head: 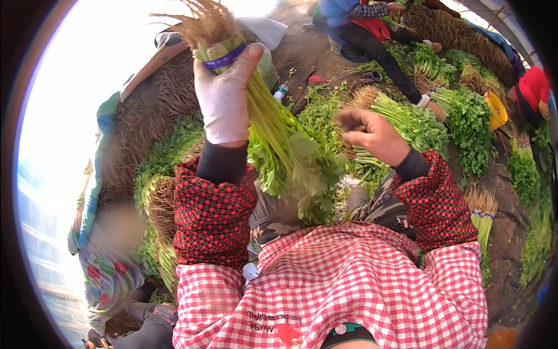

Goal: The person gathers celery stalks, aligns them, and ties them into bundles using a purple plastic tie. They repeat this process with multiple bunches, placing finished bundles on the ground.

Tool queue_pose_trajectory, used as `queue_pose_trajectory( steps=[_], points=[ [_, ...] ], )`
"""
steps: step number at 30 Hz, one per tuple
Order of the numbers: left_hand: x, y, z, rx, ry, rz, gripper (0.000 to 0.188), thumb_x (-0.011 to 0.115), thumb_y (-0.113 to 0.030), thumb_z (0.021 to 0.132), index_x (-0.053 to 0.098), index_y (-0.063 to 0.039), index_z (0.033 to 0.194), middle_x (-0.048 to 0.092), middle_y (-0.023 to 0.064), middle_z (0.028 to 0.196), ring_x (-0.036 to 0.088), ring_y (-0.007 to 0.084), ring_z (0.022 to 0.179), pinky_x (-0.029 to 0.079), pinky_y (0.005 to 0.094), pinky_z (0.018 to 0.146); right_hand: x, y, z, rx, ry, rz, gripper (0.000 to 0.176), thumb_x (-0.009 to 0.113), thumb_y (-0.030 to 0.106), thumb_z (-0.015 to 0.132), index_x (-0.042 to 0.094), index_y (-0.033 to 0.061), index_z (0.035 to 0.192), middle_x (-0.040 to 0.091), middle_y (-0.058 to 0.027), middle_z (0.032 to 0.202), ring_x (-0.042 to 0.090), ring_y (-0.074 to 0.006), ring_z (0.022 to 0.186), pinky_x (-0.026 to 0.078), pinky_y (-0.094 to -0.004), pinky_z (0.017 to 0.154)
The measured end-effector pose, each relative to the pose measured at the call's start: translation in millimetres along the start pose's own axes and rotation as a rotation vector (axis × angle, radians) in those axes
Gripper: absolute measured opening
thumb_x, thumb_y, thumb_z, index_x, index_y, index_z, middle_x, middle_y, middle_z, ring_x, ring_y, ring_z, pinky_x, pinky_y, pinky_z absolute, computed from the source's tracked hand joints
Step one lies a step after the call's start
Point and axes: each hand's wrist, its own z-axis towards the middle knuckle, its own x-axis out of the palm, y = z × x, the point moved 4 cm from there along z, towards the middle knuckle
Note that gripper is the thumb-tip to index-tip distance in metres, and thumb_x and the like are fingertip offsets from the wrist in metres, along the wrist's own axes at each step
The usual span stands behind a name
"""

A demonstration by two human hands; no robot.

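Observation:
My left hand, in a white glove with bare fingertips, holds up a bunch of celery by its stalks near the roots. Purple tape binds the stalks just by the thumb. The brown roots point up and the leaves hang down to the right, over my lap. My right hand is bare, with curled, slightly blurred fingers; whether it holds anything cannot be told. Behind it lies a pile of celery with roots toward the upper left.
Celery with brown roots is heaped at the left. Taped bundles and a yellow bucket are at the right. A tape roll and a bottle lie ahead. Other people sit at the upper right, far right and lower left.

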Motion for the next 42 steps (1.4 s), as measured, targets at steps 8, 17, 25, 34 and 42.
queue_pose_trajectory(
  steps=[8,17,25,34,42],
  points=[
    [33,-1,-5,-0.325,0.273,-0.114,0.053,0.083,-0.010,0.076,0.055,0.000,0.121,0.066,0.0065,0.104,0.063,0.0170,0.095,0.050,0.0304,0.087,28,7,64,-0.219,-0.090,0.368,0.050,0.071,0.002,0.085,0.055,-0.0007,0.132,0.065,-0.0091,0.123,0.062,-0.0163,0.109,0.048,-0.0327,0.098],
    [17,39,-31,-0.621,0.428,-0.500,0.053,0.078,-0.028,0.081,0.058,0.003,0.120,0.068,0.0168,0.111,0.066,0.0289,0.101,0.054,0.0447,0.092,9,-1,56,-0.200,-0.049,-0.139,0.036,0.067,-0.001,0.082,0.063,-0.0020,0.118,0.069,-0.0082,0.111,0.065,-0.0172,0.101,0.049,-0.0316,0.094],
    [-16,47,-13,-0.695,0.226,-0.436,0.032,0.071,-0.023,0.087,0.060,0.001,0.106,0.067,0.0158,0.096,0.068,0.0283,0.087,0.058,0.0435,0.078,-21,-141,-13,0.162,0.010,-0.946,0.038,0.071,0.013,0.071,0.068,0.0099,0.109,0.069,-0.0164,0.097,0.067,-0.0339,0.091,0.052,-0.0419,0.079],
    [32,24,-15,-0.623,0.136,-0.118,0.027,0.080,-0.009,0.081,0.063,-0.004,0.101,0.067,0.0049,0.088,0.064,0.0172,0.073,0.052,0.0294,0.068,20,-21,29,-0.262,-0.100,0.384,0.078,0.077,0.022,0.077,0.044,0.0059,0.145,0.058,-0.0142,0.134,0.055,-0.0270,0.124,0.046,-0.0407,0.100],
    [17,6,2,-0.397,0.071,-0.083,0.025,0.078,-0.004,0.081,0.064,-0.005,0.103,0.068,0.0027,0.092,0.064,0.0137,0.080,0.051,0.0283,0.073,7,-135,-14,0.259,0.373,-1.029,0.084,0.085,0.029,0.062,0.054,0.0082,0.137,0.064,-0.0200,0.122,0.060,-0.0337,0.116,0.047,-0.0419,0.101]
  ],
)
